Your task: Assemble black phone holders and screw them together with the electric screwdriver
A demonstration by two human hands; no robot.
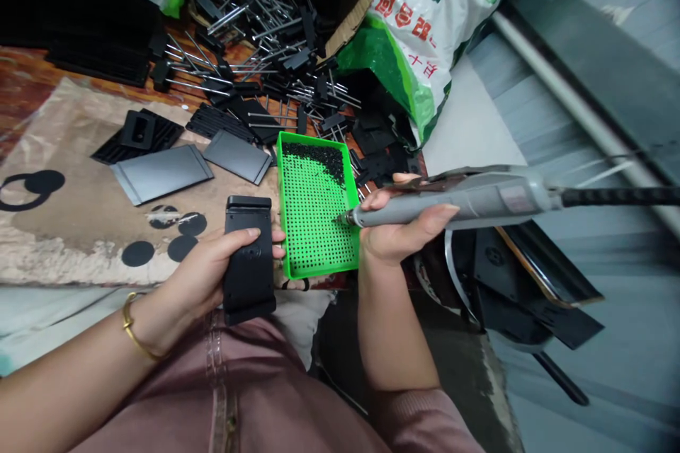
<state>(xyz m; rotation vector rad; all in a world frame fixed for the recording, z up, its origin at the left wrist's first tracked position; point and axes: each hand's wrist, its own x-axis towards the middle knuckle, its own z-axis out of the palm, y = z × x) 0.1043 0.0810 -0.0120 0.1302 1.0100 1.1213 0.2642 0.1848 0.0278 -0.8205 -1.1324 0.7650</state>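
My left hand (212,262) is closed around a black rectangular plastic part (249,262), its thumb lying across the face. In my right hand (406,226) is a grey electric screwdriver (457,199), held almost level with its bit pointing left. The bit is over the green perforated tray (282,212), though I cannot tell whether it touches the surface. Small black screws (324,158) are heaped at the tray's far end, while the near part holds a grid of holes. Fingertips of my left hand show beside the tray's left rim.
Grey-faced plates (163,173) and black discs (138,253) lie on worn cardboard (95,226) to the left. Black parts with metal rods (255,21) spill from a cardboard box (361,7) behind. A white-green sack (419,14) stands at back right; more black panels (510,269) sit at right.
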